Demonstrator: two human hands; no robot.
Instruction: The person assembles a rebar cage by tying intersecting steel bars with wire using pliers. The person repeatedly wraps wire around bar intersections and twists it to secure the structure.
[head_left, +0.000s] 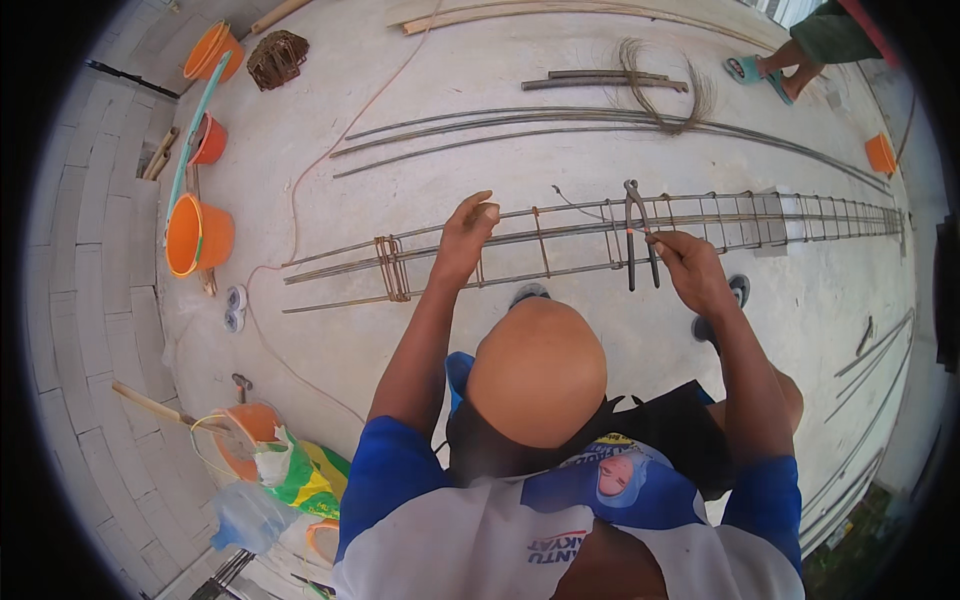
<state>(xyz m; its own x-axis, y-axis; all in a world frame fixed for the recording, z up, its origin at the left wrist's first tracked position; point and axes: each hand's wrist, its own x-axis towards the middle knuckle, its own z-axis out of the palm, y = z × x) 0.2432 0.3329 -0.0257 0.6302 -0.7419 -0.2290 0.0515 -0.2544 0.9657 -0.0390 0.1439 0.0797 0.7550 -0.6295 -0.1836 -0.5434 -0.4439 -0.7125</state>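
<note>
A long rebar cage of thin bars and square stirrups lies across the floor before my knee. My right hand grips a pair of end-cutting pincers with dark handles, held over the cage with the jaws pointing away from me and the handles apart. A thin piece of tie wire sticks out to the left of the pincers' jaws. Over the cage's left part is my left hand, fingers half bent and apart, with nothing visible in it. Several loose stirrups stand bunched near the cage's left end.
Loose bars and a coil of tie wire lie beyond the cage. A person's sandalled foot is at far right. Orange buckets line the left block wall. A thin hose or cord crosses the floor. A grey block touches the cage.
</note>
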